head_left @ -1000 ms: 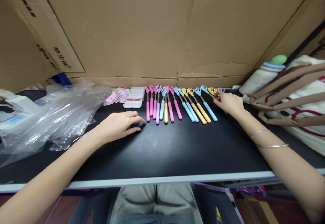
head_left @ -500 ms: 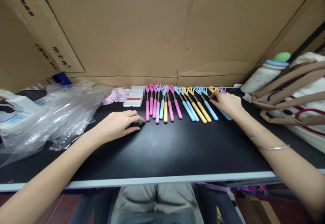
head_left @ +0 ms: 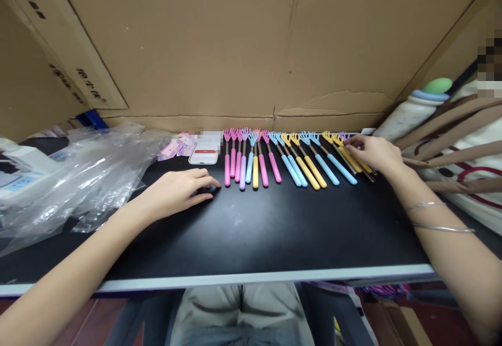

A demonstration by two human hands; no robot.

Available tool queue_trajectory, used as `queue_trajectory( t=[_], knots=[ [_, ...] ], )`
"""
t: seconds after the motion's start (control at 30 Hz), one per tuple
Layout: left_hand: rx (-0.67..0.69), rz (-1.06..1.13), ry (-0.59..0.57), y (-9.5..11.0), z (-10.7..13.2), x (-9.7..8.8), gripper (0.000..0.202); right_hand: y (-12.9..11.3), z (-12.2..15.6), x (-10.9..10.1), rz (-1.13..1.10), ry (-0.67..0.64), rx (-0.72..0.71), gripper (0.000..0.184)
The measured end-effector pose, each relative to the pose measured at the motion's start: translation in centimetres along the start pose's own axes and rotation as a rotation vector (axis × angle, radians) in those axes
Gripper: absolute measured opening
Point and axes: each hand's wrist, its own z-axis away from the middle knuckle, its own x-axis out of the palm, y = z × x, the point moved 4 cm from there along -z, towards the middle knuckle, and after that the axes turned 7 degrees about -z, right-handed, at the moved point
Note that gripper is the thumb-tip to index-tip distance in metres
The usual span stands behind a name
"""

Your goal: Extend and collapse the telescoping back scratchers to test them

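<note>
A row of back scratchers with claw-shaped heads lies on the black table, handles toward me. Pink ones (head_left: 227, 171) are at the left, with a lilac one (head_left: 242, 173) among them. Blue ones (head_left: 345, 171) and yellow ones (head_left: 316, 173) follow to the right. My right hand (head_left: 378, 153) is at the row's right end, its bent fingertips closed over the yellow-headed and purple-headed back scratchers (head_left: 344, 136); which one they grip is partly hidden. My left hand (head_left: 182, 192) rests on the table beside the leftmost pink handle, fingers apart, holding nothing.
Clear plastic bags (head_left: 90, 179) and a white power strip (head_left: 23, 173) lie at the left. Behind my left hand are a phone (head_left: 204, 150) and printed cards (head_left: 176, 145). A bottle (head_left: 411, 111) and a bag (head_left: 466, 168) stand at the right. Cardboard (head_left: 235, 48) walls the back.
My right hand has moved right, from the rightmost blue back scratcher to the yellow and purple ones, uncovering the blue handle. My left hand stays almost still.
</note>
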Motion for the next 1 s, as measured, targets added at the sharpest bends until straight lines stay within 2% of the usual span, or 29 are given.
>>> queue_trajectory(
  t=[0.3, 0.63, 1.0],
  knots=[
    [0.002, -0.02, -0.004, 0.1, 0.0, 0.2, 0.029, -1.6, 0.2, 1.4, 0.045, -0.057, -0.095, 0.04],
    [-0.023, -0.019, 0.0, -0.1, -0.1, 0.3, 0.028, -1.6, 0.5, 1.9, 0.088, -0.118, -0.018, 0.047],
    [-0.06, 0.034, -0.034, 0.0, -0.2, 0.0, 0.025, -2.5, 0.8, 2.3, 0.051, -0.141, -0.071, 0.04]
  ],
)
